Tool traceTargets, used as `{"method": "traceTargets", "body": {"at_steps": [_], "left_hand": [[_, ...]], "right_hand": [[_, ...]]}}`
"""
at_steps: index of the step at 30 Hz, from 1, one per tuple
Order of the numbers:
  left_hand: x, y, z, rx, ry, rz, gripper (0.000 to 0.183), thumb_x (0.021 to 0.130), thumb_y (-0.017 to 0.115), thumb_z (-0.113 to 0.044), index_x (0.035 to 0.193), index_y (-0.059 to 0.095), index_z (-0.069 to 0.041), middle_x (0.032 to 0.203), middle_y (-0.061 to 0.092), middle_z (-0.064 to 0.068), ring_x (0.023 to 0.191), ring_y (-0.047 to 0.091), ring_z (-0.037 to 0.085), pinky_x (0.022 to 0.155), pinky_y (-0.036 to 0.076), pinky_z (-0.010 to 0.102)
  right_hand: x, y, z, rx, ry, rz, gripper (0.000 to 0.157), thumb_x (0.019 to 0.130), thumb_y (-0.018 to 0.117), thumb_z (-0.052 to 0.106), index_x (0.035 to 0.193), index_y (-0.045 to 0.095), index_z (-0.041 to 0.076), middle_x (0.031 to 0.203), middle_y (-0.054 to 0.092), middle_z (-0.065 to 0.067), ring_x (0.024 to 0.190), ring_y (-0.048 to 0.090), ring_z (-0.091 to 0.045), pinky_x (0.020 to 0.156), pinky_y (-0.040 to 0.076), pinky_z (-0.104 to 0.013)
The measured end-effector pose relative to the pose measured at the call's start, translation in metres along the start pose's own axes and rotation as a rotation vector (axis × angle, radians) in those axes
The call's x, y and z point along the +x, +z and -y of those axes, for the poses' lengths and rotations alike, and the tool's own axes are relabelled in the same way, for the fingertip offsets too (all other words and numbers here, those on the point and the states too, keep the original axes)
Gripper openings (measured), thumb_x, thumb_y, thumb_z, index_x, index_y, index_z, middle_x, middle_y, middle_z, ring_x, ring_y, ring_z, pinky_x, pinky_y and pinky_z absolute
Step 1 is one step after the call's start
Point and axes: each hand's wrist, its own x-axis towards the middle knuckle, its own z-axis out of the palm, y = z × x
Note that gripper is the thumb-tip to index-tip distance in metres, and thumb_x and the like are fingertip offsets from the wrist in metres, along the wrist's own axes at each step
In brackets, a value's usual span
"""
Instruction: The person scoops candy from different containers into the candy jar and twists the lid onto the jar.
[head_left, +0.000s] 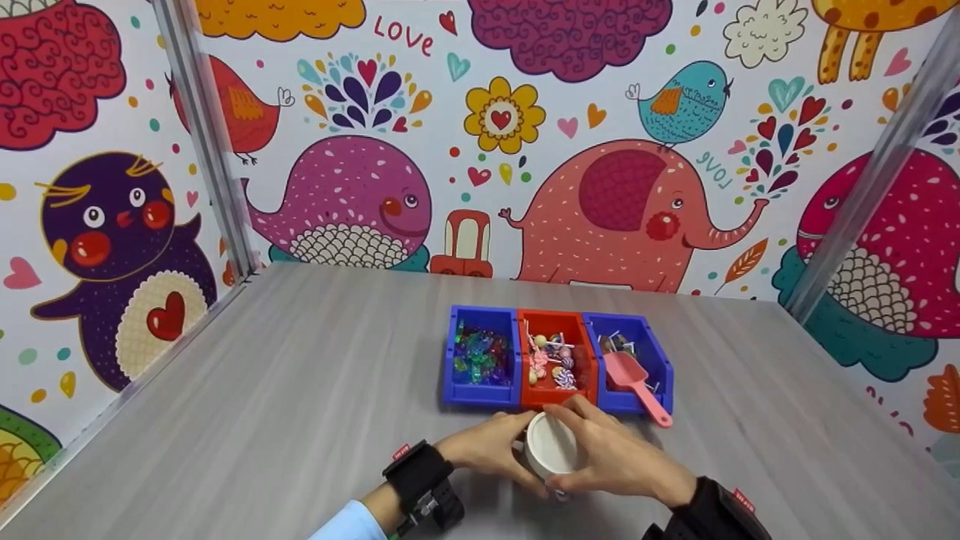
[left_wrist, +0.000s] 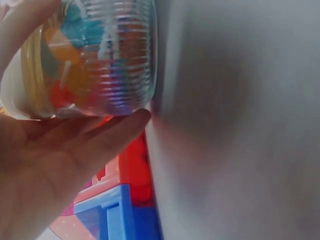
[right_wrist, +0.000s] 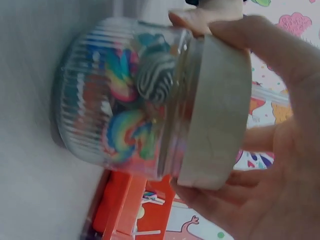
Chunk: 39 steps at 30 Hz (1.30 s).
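Observation:
A clear ribbed glass jar (right_wrist: pixel 120 95) holds colourful candies, some with striped or rainbow swirls. Its base is at the grey tabletop; whether it touches cannot be told. On its mouth sits a white lid (head_left: pixel 551 444), which looks level. My right hand (head_left: pixel 619 454) grips this lid, thumb and fingers curled round its rim in the right wrist view. From the other side my left hand (head_left: pixel 491 448) holds the jar's body, thumb on one side and fingers along the other in the left wrist view. Some of the left fingers are hidden behind the jar.
Just beyond the jar, three joined bins stand in a row: a blue bin (head_left: pixel 480 395) with shiny wrapped pieces, a red bin (head_left: pixel 559 397) with lollipops, and another blue bin (head_left: pixel 660 360) with sticks. A pink scoop (head_left: pixel 637 382) lies across the right bin. Patterned walls (head_left: pixel 465 172) enclose the table.

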Motion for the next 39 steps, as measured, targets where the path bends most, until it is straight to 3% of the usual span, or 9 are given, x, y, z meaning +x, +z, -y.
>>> {"method": "traceTargets", "body": {"at_steps": [4,11,14,18,21,25,30,35,39], "left_hand": [[0.000,-0.001,-0.001,-0.001,-0.012,0.000,0.074,0.060,0.081,-0.030,0.124,0.046,-0.016,0.108,0.057,-0.009,0.093,0.050,0.001,0.081,0.040,0.019],[-0.001,-0.001,-0.002,-0.012,-0.034,0.000,0.074,0.061,0.081,-0.028,0.124,0.046,-0.016,0.108,0.057,-0.009,0.092,0.050,0.001,0.081,0.039,0.019],[-0.001,-0.001,-0.002,-0.026,-0.042,0.004,0.074,0.061,0.081,-0.028,0.125,0.046,-0.016,0.109,0.057,-0.009,0.091,0.050,0.001,0.081,0.040,0.018],[-0.001,-0.001,-0.001,-0.024,-0.045,0.006,0.074,0.062,0.081,-0.027,0.125,0.046,-0.015,0.109,0.057,-0.008,0.092,0.050,0.001,0.081,0.040,0.019],[-0.001,-0.002,-0.001,-0.007,-0.042,0.007,0.074,0.063,0.080,-0.026,0.127,0.045,-0.014,0.111,0.057,-0.007,0.094,0.050,0.002,0.084,0.038,0.020],[-0.001,-0.001,0.000,0.016,-0.015,0.004,0.076,0.062,0.080,-0.028,0.128,0.044,-0.015,0.114,0.057,-0.008,0.098,0.049,0.001,0.087,0.035,0.021],[0.000,-0.001,0.001,-0.017,0.028,-0.010,0.074,0.060,0.082,-0.027,0.124,0.047,-0.014,0.110,0.058,-0.009,0.097,0.051,0.000,0.085,0.038,0.019],[0.001,-0.001,0.001,-0.038,0.025,0.002,0.078,0.060,0.082,-0.028,0.126,0.044,-0.014,0.112,0.057,-0.009,0.098,0.050,0.000,0.085,0.039,0.018],[0.001,-0.002,0.001,-0.016,0.033,0.011,0.080,0.060,0.082,-0.029,0.129,0.042,-0.015,0.114,0.056,-0.009,0.099,0.050,0.000,0.086,0.037,0.020]], "right_hand": [[0.000,0.005,0.005,-0.012,0.056,-0.073,0.079,0.062,0.070,0.058,0.119,0.051,0.006,0.095,0.044,-0.003,0.081,0.047,-0.019,0.066,0.048,-0.035],[-0.003,0.020,0.009,-0.089,0.063,-0.283,0.077,0.060,0.066,0.065,0.107,0.051,0.006,0.087,0.040,-0.001,0.076,0.044,-0.016,0.064,0.043,-0.033],[-0.003,0.023,0.010,-0.105,0.090,-0.311,0.077,0.060,0.063,0.068,0.104,0.050,0.007,0.085,0.037,-0.001,0.073,0.042,-0.014,0.061,0.040,-0.029],[-0.002,0.020,0.012,-0.087,0.119,-0.248,0.080,0.060,0.062,0.069,0.108,0.049,0.007,0.085,0.038,-0.002,0.074,0.042,-0.015,0.062,0.040,-0.030],[-0.002,0.014,0.011,-0.019,0.146,-0.142,0.088,0.059,0.064,0.067,0.119,0.043,0.006,0.096,0.044,-0.007,0.085,0.046,-0.022,0.070,0.048,-0.041],[-0.004,0.004,0.004,0.071,0.050,-0.060,0.098,0.060,0.067,0.062,0.134,0.032,0.008,0.121,0.042,-0.015,0.102,0.047,-0.030,0.079,0.046,-0.051],[-0.001,-0.005,-0.013,0.178,-0.146,0.037,0.091,0.067,0.071,0.051,0.138,0.029,0.011,0.135,0.035,-0.014,0.113,0.042,-0.028,0.086,0.044,-0.043],[0.004,-0.006,-0.024,0.316,-0.158,0.154,0.084,0.070,0.072,0.039,0.138,0.031,0.012,0.137,0.036,-0.009,0.111,0.041,-0.026,0.085,0.044,-0.033],[0.004,-0.002,-0.025,0.305,-0.131,0.160,0.081,0.070,0.071,0.040,0.136,0.034,0.011,0.134,0.039,-0.008,0.107,0.043,-0.026,0.080,0.045,-0.030]]}}
